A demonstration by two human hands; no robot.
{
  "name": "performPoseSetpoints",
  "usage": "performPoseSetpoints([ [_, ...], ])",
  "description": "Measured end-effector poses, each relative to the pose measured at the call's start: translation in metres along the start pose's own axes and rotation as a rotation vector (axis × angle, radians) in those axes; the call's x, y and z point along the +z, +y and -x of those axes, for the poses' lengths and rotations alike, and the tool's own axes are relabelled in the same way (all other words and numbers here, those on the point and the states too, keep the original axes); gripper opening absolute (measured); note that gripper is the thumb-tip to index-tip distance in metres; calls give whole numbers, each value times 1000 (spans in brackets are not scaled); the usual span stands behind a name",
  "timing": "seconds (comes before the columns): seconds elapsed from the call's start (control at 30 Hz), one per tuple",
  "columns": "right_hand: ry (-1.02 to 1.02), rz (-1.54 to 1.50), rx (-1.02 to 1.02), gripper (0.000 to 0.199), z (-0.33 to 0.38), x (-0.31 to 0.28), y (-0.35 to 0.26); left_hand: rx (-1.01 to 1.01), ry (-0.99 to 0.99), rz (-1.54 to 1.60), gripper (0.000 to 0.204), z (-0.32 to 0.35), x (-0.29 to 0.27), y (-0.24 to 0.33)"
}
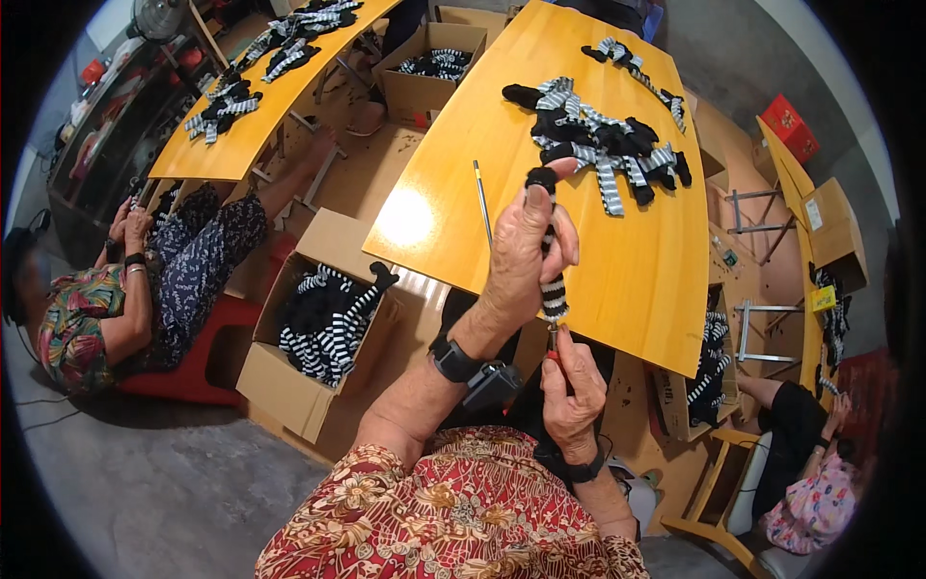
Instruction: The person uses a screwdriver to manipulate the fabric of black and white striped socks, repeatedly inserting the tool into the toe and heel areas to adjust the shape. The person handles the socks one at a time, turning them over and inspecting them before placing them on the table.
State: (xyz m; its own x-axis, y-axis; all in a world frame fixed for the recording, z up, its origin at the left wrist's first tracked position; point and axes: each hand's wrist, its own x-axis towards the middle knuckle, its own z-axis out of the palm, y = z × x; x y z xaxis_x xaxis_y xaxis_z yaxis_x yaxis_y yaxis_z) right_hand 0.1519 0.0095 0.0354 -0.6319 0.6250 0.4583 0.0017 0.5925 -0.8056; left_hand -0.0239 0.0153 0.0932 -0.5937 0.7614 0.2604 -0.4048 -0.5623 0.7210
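In front of me, above the near edge of the table, a black-and-white striped knitted tube (pixel 553 297) stands nearly upright. My left hand (pixel 526 241) is closed around it, with the thumb near its black upper end. Just below, my right hand (pixel 576 391) grips a thin tool with a red handle (pixel 553 356). The tool's metal shaft meets the tube's lower end; whether it goes inside is too small to tell. Beyond my left hand lies a pile of black and grey-striped knitted pieces (pixel 612 145) on the yellow table (pixel 444 207).
A pen (pixel 481 198) lies left of my left hand. Open cardboard boxes of striped knitwear stand at the left (pixel 280 400) and right (pixel 675 410) of the table. One person (pixel 106 309) sits at the left, another (pixel 815 492) at the right. A second table (pixel 203 159) stands far left.
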Motion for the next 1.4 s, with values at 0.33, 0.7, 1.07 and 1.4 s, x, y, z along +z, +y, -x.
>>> performPoseSetpoints([
  [0.33, 63, 69, -152, 38, -21, 15, -16, 45, 93, 90, 62, 5, 6, 1],
  [0.7, -28, -57, 25, 41, -5, 18, -9, 122, 198, 298, 48, -13, -16, 9],
  [1.07, -132, -173, 86, 39, -29, 3, -7, 26, 20, 288, 59, -5, -26, 10],
  [1.4, -129, -212, 226, 39, -25, -6, -17, -59, 33, 67, 58, 0, -16, 6],
])
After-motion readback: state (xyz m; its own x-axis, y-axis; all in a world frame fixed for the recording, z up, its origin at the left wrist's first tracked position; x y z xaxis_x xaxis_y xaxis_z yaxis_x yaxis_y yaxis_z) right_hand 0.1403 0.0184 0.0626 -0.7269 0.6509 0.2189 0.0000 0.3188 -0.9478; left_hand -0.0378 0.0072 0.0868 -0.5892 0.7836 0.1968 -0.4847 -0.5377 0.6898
